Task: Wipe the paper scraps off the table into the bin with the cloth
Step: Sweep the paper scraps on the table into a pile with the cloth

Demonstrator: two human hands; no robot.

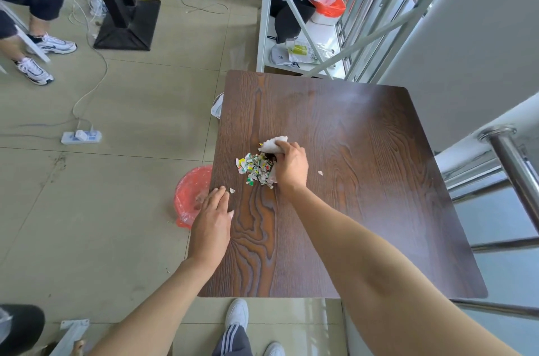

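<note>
**Scraps heaped near the table's left edge**

Dark wooden table (364, 180). Red-lined bin (191, 198) on the floor at nine o'clock. Left hand (211, 222) flat, fingers together, on that edge. Right hand (291, 170) clamped on white cloth (272, 144). Paper scraps (256, 169) piled just beside, at nine o'clock.

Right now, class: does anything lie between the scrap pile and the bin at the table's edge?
Yes. The left hand rests flat at the table edge, over the bin, in the path of the scrap pile. One stray scrap lies beside its fingers.
</note>
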